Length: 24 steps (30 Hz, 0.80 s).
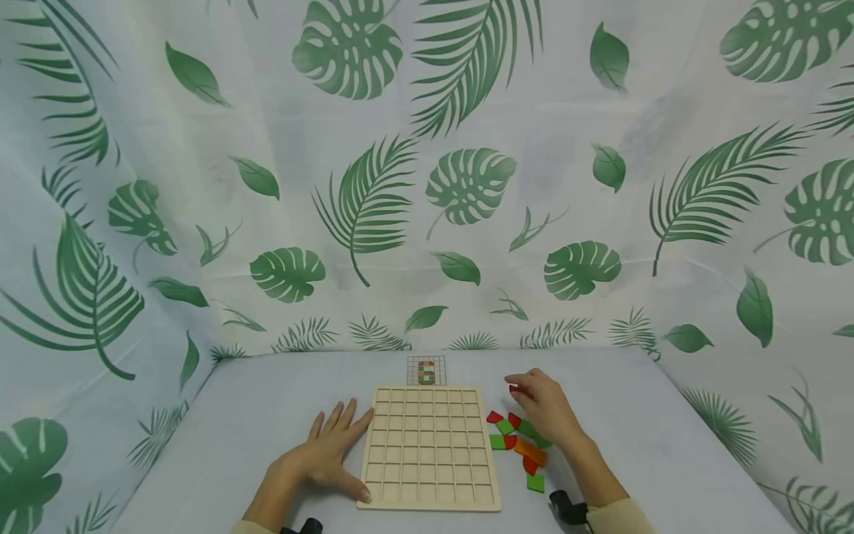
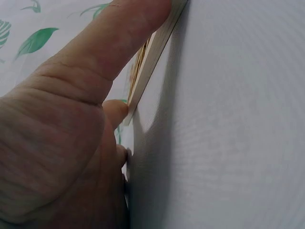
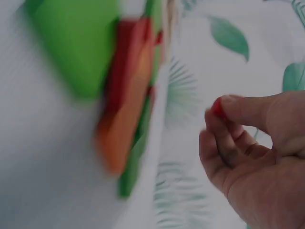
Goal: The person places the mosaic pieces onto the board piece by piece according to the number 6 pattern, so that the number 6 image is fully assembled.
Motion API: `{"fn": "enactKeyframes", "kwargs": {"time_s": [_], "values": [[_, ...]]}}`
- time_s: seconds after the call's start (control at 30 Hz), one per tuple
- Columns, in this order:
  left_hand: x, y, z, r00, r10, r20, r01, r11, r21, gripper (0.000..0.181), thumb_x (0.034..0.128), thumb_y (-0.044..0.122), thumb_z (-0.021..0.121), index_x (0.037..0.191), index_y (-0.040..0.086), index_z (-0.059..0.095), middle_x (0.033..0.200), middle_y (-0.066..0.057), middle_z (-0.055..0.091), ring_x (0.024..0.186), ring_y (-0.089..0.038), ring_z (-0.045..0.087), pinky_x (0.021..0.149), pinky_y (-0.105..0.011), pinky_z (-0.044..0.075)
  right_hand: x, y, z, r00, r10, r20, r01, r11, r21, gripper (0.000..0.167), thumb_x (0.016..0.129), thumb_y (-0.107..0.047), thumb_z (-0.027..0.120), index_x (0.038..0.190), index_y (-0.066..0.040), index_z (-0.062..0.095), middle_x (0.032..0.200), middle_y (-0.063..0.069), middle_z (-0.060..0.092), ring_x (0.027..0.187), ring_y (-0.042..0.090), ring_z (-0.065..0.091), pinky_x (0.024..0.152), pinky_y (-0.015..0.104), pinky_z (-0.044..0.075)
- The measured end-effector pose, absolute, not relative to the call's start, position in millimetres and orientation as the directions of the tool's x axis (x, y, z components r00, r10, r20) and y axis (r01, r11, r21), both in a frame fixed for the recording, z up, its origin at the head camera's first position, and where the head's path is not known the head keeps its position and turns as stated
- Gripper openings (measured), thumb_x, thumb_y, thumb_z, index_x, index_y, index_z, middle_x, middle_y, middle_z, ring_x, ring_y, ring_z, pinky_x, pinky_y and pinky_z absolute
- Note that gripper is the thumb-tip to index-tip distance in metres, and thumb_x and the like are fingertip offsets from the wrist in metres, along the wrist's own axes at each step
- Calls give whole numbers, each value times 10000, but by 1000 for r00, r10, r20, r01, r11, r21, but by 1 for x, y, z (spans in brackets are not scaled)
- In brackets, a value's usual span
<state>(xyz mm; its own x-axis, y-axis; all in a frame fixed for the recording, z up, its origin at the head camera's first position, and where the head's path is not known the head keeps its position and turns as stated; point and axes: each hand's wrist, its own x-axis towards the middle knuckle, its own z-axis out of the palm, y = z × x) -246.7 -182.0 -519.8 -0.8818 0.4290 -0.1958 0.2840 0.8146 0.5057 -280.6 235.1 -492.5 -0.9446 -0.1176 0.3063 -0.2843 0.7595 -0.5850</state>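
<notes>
Lightly creased, a leaf-print cloth [image 1: 467, 222] hangs across the back and both sides, white with green fern fronds, split monstera leaves and plain pointed leaves. Between these soft walls spreads a matte white tabletop [image 1: 220, 460], finely textured in the left wrist view. At its near middle lies one wooden grid board [image 1: 428, 449], pale, flat and roughly square, its raised strips marking out square cells, seven across. Two bare hands are at the board: the left hand [image 1: 330, 449] has its fingers straight and fanned, thumb on the near left corner and forefinger at the left edge; the right hand [image 1: 543, 404] is raised beyond the scattered pieces, thumb and forefinger pinching, the other fingers bent inward. Just past the board's far edge sits one grid card [image 1: 426, 371], printed with thin lines and a blocky red, green and orange figure. Right of the board lie smooth, flat-sided pieces, some touching: at least one orange block [image 1: 531, 452], at least four green pieces [image 1: 536, 483], and four red pieces [image 1: 530, 465]; the right hand may hide others. One small red chip [image 3: 218, 108] is held between its thumb and fingertips, clear of the tabletop.
</notes>
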Motion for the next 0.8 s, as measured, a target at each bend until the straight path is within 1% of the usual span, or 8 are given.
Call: {"fn": "enactKeyframes", "kwargs": {"time_s": [0.1,0.23,0.33,0.43,0.5,0.63,0.73,0.8], "values": [[-246,-183,-520,-878,442,-185,300,808,506,1397,572,687,924,1675,203,215,1740,-239,14,1607,-476,-44,1243,-721,-64,-281,222,-485,-931,-176,319,-350,671,-654,234,960,-13,712,1176,-77,773,962,33,646,857,164,641,717,205,579],[-246,-183,-521,-874,452,-177,312,803,509,1393,583,690,918,1676,203,206,1738,-245,7,1605,-483,-48,1238,-729,-67,-284,200,-479,-943,-228,243,-330,527,-783,155,965,-59,727,1099,-132,749,1004,45,661,913,279,745,728,340,639],[-246,-182,-522,-874,455,-174,314,799,513,1397,583,690,918,1677,203,201,1738,-243,-3,1604,-484,-54,1234,-733,-74,-290,184,-476,-944,-259,205,-305,447,-841,100,963,-100,742,1051,-145,730,1005,57,705,932,370,759,767,429,640],[-246,-182,-522,-876,449,-175,310,802,510,1402,577,692,920,1678,211,199,1740,-238,-2,1605,-481,-52,1235,-733,-71,-297,167,-474,-930,-298,216,-332,423,-843,75,957,-107,751,1021,-145,747,965,42,752,911,384,746,774,397,628],[-246,-182,-522,-878,444,-177,305,806,508,1404,572,691,923,1678,216,201,1741,-233,0,1606,-478,-50,1237,-731,-67,-301,157,-472,-917,-328,229,-359,424,-832,77,952,-100,754,1021,-134,758,953,36,769,888,325,747,774,351,620],[-247,-182,-521,-881,437,-182,297,810,506,1406,564,695,925,1677,229,204,1744,-225,4,1609,-471,-46,1240,-728,-63,-309,138,-471,-898,-385,213,-372,407,-834,107,953,-62,742,1059,-58,757,980,69,755,906,347,755,774,419,644],[-248,-181,-522,-883,429,-192,287,815,503,1411,557,704,924,1678,238,205,1746,-219,4,1611,-465,-47,1243,-723,-64,-315,128,-474,-882,-429,196,-379,397,-836,130,958,-33,725,1079,8,750,998,126,734,903,426,752,753,495,646],[-248,-181,-522,-885,422,-198,280,821,498,1412,552,710,922,1677,245,206,1747,-214,8,1612,-461,-44,1246,-720,-63,-318,122,-475,-874,-449,187,-386,404,-829,144,954,-9,718,1087,29,754,1026,158,734,884,407,761,725,452,654]]}}
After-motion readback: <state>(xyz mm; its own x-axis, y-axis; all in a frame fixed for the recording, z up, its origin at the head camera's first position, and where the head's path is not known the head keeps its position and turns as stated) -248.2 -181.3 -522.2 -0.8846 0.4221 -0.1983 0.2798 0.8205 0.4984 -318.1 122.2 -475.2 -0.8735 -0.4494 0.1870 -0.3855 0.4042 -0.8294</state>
